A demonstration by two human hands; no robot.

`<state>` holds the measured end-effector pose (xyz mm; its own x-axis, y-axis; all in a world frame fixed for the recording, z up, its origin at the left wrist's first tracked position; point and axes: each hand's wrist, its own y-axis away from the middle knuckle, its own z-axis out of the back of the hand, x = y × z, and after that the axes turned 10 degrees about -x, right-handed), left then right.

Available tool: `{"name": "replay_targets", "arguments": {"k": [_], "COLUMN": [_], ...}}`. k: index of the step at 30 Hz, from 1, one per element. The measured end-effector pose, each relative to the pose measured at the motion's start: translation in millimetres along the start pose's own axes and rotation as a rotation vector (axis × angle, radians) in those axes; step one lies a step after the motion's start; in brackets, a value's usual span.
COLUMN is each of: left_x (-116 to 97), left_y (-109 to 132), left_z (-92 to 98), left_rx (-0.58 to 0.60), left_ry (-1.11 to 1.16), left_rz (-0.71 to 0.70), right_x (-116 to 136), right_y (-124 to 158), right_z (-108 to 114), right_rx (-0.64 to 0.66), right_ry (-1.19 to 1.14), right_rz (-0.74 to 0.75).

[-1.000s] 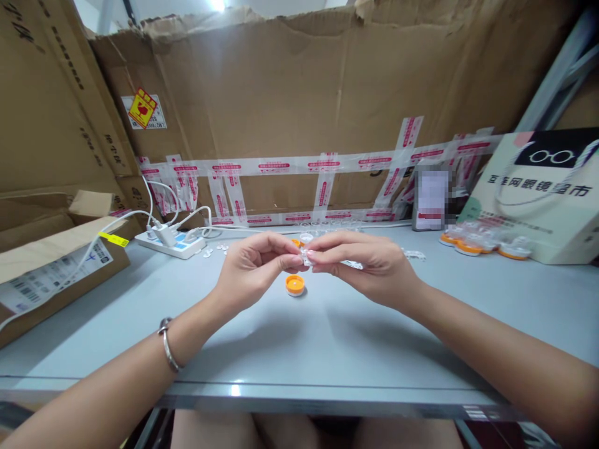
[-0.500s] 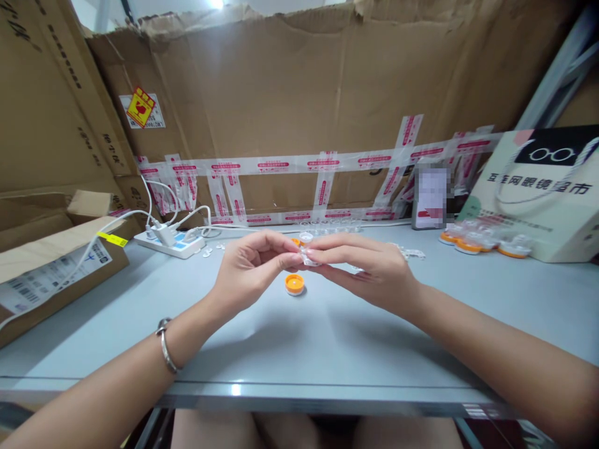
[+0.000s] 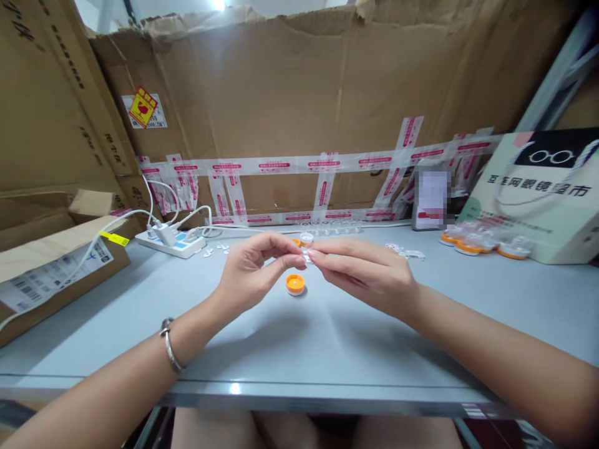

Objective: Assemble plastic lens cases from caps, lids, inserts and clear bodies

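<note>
Between the fingertips of both hands is a small white plastic part (image 3: pixel 307 256), mostly covered by the fingers. My left hand (image 3: pixel 255 268) pinches its left side with thumb and forefinger. From the other side my right hand (image 3: pixel 367 269) grips it, fingers pressed together. Just below the hands, an orange round cap with a white base (image 3: pixel 295 284) rests on the grey table (image 3: pixel 299 349). Behind the fingertips stand a white round piece (image 3: pixel 306 238) and another orange piece (image 3: pixel 296 242), partly hidden.
Several clear-topped orange pieces (image 3: pixel 472 243) sit at the right by a paper bag (image 3: pixel 538 193) and a phone (image 3: pixel 430 199). Small white parts (image 3: pixel 406 252) lie behind my right hand. A power strip (image 3: pixel 171 242) and a carton (image 3: pixel 60 268) are on the left. Clear rings (image 3: pixel 334 227) line the back.
My right fingers have drawn closer together and shifted slightly, covering more of the white part. My left hand has barely moved. The orange cap stays put.
</note>
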<state>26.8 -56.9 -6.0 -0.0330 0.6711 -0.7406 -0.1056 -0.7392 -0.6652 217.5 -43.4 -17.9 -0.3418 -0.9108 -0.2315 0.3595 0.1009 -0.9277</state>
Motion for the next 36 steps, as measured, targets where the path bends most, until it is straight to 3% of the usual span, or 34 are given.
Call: {"name": "replay_targets", "arguments": {"k": [4,6,8,12,17,21,24,27,29,36], "left_x": [1.0,2.7,5.0,10.2,12.6,12.8,16.0,20.1,21.9,22.3], "left_y": [0.2,-0.5,-1.9,-5.7,-7.9,-9.5,-11.2,-12.0,-12.0,-9.9], "left_z": [-0.8,-0.1,1.5,5.9,10.1,12.0,14.5,17.3,18.4,14.8], "left_rx": [0.008,0.024,0.048,0.107,0.122,0.122,0.12,0.156,0.176,0.205], "left_ry": [-0.027,-0.038,-0.065,-0.225,-0.461,-0.517,-0.507,-0.512,-0.524,-0.519], "left_rz": [0.044,0.079,0.071,-0.101,-0.305,-0.301,-0.248,-0.21,-0.202,-0.196], "right_x": [-1.1,-0.6,0.4,1.2,-0.7,-24.7,-63.1,-99.1,-112.2,-118.8], "right_y": [4.9,5.5,4.3,0.2,-2.6,0.9,14.7,36.6,50.9,80.2], "right_z": [-2.7,-5.2,-7.4,-8.8,-10.9,-4.9,12.0,28.3,30.2,-3.8], "right_rx": [0.016,0.013,0.026,0.123,0.175,0.127,0.031,0.343,0.517,0.516], "right_ry": [-0.009,-0.049,-0.131,-0.423,-0.718,-0.699,-0.328,0.073,0.217,0.258], "right_rz": [-0.02,-0.124,-0.337,-0.854,-1.136,-1.221,-1.215,-1.181,-1.176,-1.129]}}
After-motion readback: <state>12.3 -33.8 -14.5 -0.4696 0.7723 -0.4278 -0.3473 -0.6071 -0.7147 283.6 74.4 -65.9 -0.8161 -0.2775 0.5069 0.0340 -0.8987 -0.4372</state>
